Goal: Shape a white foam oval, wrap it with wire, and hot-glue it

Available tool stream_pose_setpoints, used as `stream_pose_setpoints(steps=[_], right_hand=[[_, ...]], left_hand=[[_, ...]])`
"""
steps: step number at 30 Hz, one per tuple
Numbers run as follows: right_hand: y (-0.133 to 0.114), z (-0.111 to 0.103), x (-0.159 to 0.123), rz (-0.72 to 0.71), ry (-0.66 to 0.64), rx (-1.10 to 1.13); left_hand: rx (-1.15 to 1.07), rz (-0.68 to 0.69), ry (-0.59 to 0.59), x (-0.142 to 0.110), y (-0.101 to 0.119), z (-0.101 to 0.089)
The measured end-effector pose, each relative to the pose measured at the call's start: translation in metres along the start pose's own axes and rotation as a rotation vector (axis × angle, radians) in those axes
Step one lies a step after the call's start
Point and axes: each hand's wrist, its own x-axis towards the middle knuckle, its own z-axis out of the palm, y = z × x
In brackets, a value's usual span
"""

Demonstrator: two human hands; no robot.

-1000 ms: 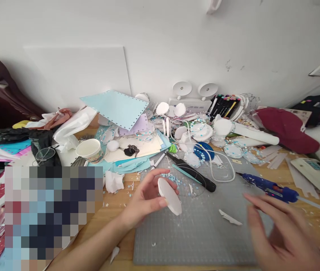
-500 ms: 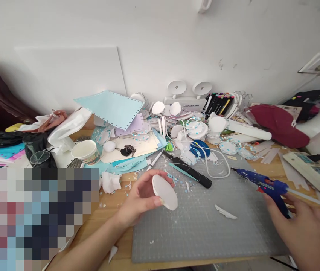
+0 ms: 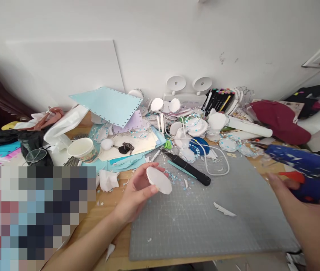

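Note:
Between the thumb and fingers of my left hand [image 3: 139, 192] is a thin white disc [image 3: 160, 181], tilted with one flat face showing. It is held above the left part of a grey cutting mat [image 3: 188, 229]. At the right edge my right hand [image 3: 309, 214] is closed around a blue hot glue gun [image 3: 307, 162] with an orange-red trigger. The gun is close to the camera, its nozzle pointing left; its rear lies outside the view. A long black-handled tool [image 3: 189, 169] and a white scrap [image 3: 224, 209] lie on the mat.
Behind the mat is a heap of white discs with blue beaded strands [image 3: 196, 126]. A paper cup [image 3: 81, 149], keys [image 3: 126, 148] and blue paper sheets [image 3: 106, 105] are at left. Black markers [image 3: 220, 101] and a maroon cap [image 3: 280, 120] stand back right. A white cord [image 3: 218, 175] loops onto the mat.
My right hand has raised the glue gun toward the camera and to the right, so it looks larger. My left hand, with the disc, has shifted slightly up and left in view.

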Motion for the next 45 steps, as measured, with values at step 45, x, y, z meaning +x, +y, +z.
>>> stream_pose_setpoints(steps=[45], right_hand=[[-0.101,0.057,-0.067,-0.406,-0.332,0.467]], left_hand=[[0.079,0.085,-0.104,0.001,-0.001,0.001]])
